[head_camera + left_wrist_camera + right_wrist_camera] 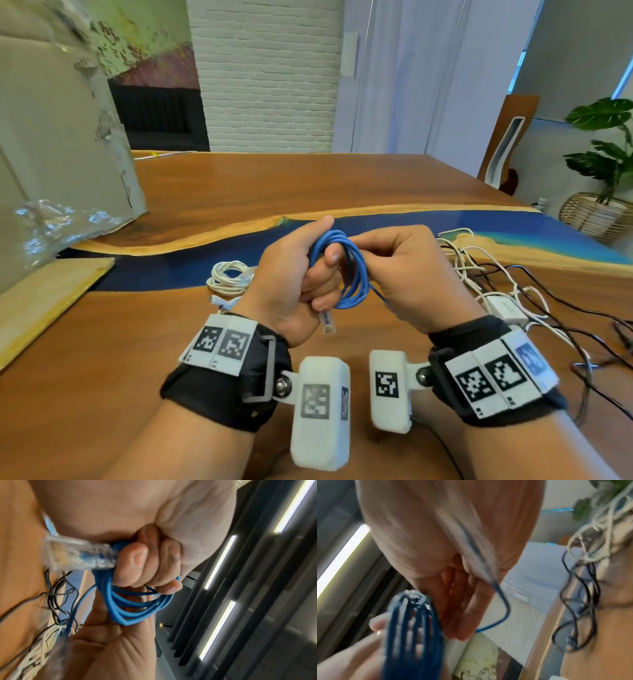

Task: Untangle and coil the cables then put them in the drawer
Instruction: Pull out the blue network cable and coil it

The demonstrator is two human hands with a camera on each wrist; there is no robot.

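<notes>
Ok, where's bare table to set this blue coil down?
Bare wood lies in front of the white coil, between it and the left hand; also far wood beyond the blue strip. Crowded on the right: tangled cables and adapter.

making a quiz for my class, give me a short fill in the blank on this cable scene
1. The left hand holds a coiled ____ network cable.
2. A clear plastic plug hangs ____ the left hand's grip.
3. A coiled white cable lies on the wooden table to the ____ of the hands.
4. The tangle of black and white cables lies beside the ____ hand.

Missing words: blue; below; left; right
</notes>
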